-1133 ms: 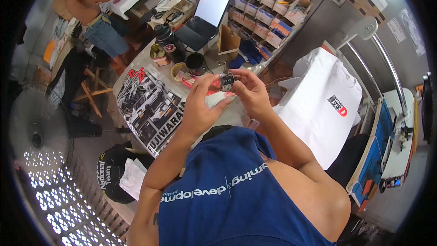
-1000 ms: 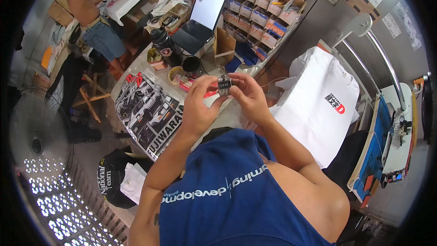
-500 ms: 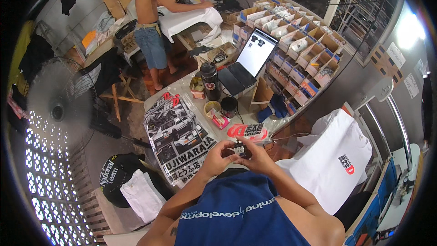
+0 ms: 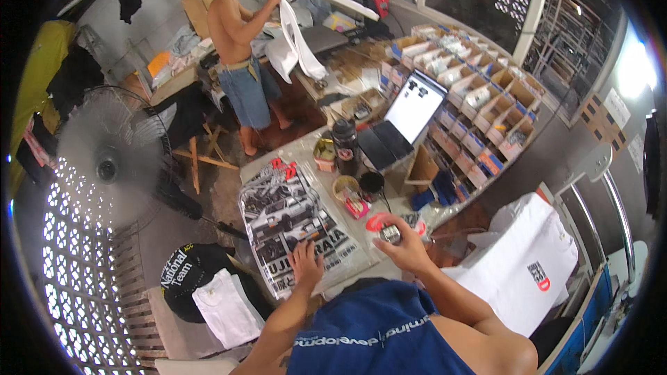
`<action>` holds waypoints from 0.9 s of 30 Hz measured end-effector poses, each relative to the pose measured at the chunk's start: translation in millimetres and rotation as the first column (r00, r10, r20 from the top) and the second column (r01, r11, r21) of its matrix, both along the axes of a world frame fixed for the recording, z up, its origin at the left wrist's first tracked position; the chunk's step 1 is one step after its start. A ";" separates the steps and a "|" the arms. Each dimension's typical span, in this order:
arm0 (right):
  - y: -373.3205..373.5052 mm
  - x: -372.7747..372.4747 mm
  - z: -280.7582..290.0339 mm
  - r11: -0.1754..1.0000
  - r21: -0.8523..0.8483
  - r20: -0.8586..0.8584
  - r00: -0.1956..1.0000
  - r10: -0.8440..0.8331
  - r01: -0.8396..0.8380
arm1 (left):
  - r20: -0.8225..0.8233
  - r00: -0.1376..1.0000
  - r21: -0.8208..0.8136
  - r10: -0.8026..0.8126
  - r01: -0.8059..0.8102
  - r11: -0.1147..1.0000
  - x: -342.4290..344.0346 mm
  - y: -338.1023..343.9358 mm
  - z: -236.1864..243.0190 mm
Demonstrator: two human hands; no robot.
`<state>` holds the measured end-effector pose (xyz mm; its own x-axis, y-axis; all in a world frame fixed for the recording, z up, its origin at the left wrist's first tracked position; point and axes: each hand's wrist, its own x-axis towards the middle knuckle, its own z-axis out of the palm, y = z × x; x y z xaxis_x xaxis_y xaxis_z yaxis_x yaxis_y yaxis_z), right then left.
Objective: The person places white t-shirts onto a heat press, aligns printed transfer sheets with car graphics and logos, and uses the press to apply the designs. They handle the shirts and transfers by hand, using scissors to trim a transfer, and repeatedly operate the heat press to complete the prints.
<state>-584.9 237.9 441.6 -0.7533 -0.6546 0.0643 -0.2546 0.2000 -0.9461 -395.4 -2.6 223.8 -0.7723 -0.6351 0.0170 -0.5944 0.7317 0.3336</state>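
Observation:
My left hand (image 4: 306, 264) rests with fingers spread on the lower part of a large black, grey and red printed sheet (image 4: 283, 203) showing cars. Between the fingers of my right hand (image 4: 408, 250) is a small boxy object (image 4: 390, 234), dark with a pale face; its kind is not clear. Just beyond that hand, a smaller red and black print (image 4: 378, 221) lies on the table, partly covered by the hand. To the right, a white T-shirt (image 4: 504, 267) is spread out with a small red and black print on its chest.
A laptop (image 4: 415, 105), a dark tumbler (image 4: 344, 140) and a mug (image 4: 372, 182) stand on the table. Behind them is a rack of sorted boxes (image 4: 479, 97). A running fan (image 4: 106, 169) and folded white shirt (image 4: 226, 305) are at left. A co-worker (image 4: 236, 48) stands beyond.
My left hand has left the small object and moved left onto the printed sheet. My right hand keeps the object. The co-worker has lifted a white cloth upward. The whole view has shifted slightly.

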 end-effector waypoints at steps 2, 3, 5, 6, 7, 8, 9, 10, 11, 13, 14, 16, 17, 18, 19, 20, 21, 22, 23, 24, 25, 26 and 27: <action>-2.5 -1.8 7.8 0.999 0.050 -0.187 0.982 -0.012 0.022 | -0.048 0.999 -0.126 -0.022 0.016 0.992 3.3 3.6 -4.9; -1.4 -1.2 11.0 0.982 0.184 -0.141 0.990 -0.012 0.038 | -0.017 1.000 -0.154 -0.020 0.017 0.988 3.3 4.8 -5.2; 1.9 1.2 14.2 0.966 0.258 -0.051 0.998 -0.022 0.034 | -0.035 0.999 -0.127 -0.014 0.010 0.992 3.2 6.1 -4.2; 3.4 3.3 14.5 0.953 0.301 -0.007 1.000 -0.027 0.027 | -0.036 0.999 -0.111 -0.012 0.008 0.994 3.3 5.5 -3.3; 6.2 5.9 14.7 0.952 0.307 -0.036 0.999 -0.006 0.016 | -0.028 1.000 -0.120 0.000 -0.003 0.993 3.2 5.6 -2.6; 7.8 8.8 14.0 0.950 0.312 -0.060 0.998 0.014 0.005 | -0.020 1.000 -0.107 -0.001 -0.001 0.994 3.5 5.0 -2.3; 9.8 11.0 13.5 0.946 0.324 -0.063 0.998 0.017 0.004 | -0.040 0.999 -0.100 -0.005 0.001 0.995 3.8 4.8 -2.3; 11.1 13.5 12.4 0.925 0.379 -0.049 0.999 -0.008 0.026 | -0.034 0.999 -0.108 0.001 -0.004 0.994 4.4 4.6 -2.9; 12.2 14.5 11.9 0.925 0.378 -0.109 0.994 -0.011 0.052 | -0.003 1.000 -0.108 0.005 -0.005 0.994 4.7 4.4 -3.6; 14.4 14.7 11.5 0.899 0.424 -0.160 0.986 -0.042 0.107 | -0.029 1.000 -0.094 0.001 -0.003 0.996 5.4 4.5 -5.3; 15.7 13.2 12.0 0.916 0.375 -0.259 0.965 -0.047 0.145 | -0.026 1.000 -0.087 0.000 -0.002 0.996 5.7 4.5 -5.9; 19.2 6.5 15.1 0.912 0.344 -0.422 0.904 -0.062 0.223 | -0.018 1.000 -0.081 0.000 -0.001 0.997 5.7 4.4 -6.1; 21.8 2.4 17.7 0.920 0.296 -0.511 0.856 -0.074 0.256 | -0.012 1.000 -0.083 0.000 -0.001 0.997 5.5 4.3 -5.6; 24.4 -3.3 20.9 0.917 0.282 -0.573 0.816 -0.075 0.283 | 0.012 1.000 -0.079 -0.001 0.002 0.997 5.4 4.2 -4.8; 27.6 -8.2 24.5 0.909 0.267 -0.572 0.812 -0.118 0.320 | -0.003 1.000 -0.094 -0.003 0.003 0.996 5.2 4.1 -3.9; 30.9 -13.9 28.7 0.899 0.254 -0.570 0.807 -0.159 0.356 | 0.000 1.000 -0.101 -0.005 0.005 0.995 5.3 4.1 -3.0; 33.8 -18.6 32.8 0.888 0.243 -0.566 0.800 -0.198 0.391 | 0.024 1.000 -0.094 -0.008 0.011 0.996 5.5 4.5 -2.2; 37.4 -24.0 38.2 0.880 0.219 -0.616 0.760 -0.210 0.421 | 0.012 1.000 -0.092 -0.011 0.012 0.996 5.7 4.8 -1.6; 39.4 -27.8 42.9 0.858 0.218 -0.658 0.719 -0.223 0.465 | -0.012 1.000 -0.099 -0.010 0.009 0.995 6.1 5.3 -1.1; 41.9 -32.1 48.7 0.867 0.161 -0.657 0.707 -0.263 0.472 | -0.016 1.000 -0.101 -0.009 0.008 0.995 6.0 5.7 -0.7; 42.0 -35.7 53.3 0.884 0.034 -0.702 0.641 -0.311 0.467 | -0.006 1.000 -0.100 -0.007 0.006 0.995 6.3 6.2 -0.7; 43.0 -38.3 58.5 0.887 -0.012 -0.640 0.678 -0.362 0.462 | -0.005 1.000 -0.095 0.000 0.000 0.995 6.0 6.6 -0.9; 41.0 -41.6 62.5 0.889 -0.075 -0.584 0.702 -0.407 0.453 | -0.015 1.000 -0.100 0.001 -0.002 0.995 6.1 6.8 -1.4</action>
